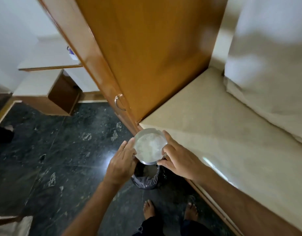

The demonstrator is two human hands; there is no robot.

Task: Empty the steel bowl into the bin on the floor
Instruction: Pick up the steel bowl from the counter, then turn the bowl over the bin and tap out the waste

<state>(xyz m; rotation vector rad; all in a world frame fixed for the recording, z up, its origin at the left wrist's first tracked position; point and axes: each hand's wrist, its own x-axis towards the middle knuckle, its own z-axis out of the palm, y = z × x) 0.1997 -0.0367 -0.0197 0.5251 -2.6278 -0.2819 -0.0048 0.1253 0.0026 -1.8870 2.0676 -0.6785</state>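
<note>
I hold a round steel bowl (149, 145) between both hands, roughly level, with pale whitish stuff inside. My left hand (121, 163) grips its left rim and my right hand (177, 159) grips its right rim, thumb at the near edge. Right below the bowl, on the dark floor, stands a small bin (145, 179) lined with a dark plastic bag. The bowl and my hands hide the far part of the bin's mouth.
A bed with a cream sheet (223, 126) runs along the right, close beside the bin. A tall wooden wardrobe (146, 57) with a metal handle (119, 102) stands behind it. A low wooden shelf unit (49, 92) is at left. My bare feet (149, 210) stand on the dark marble floor.
</note>
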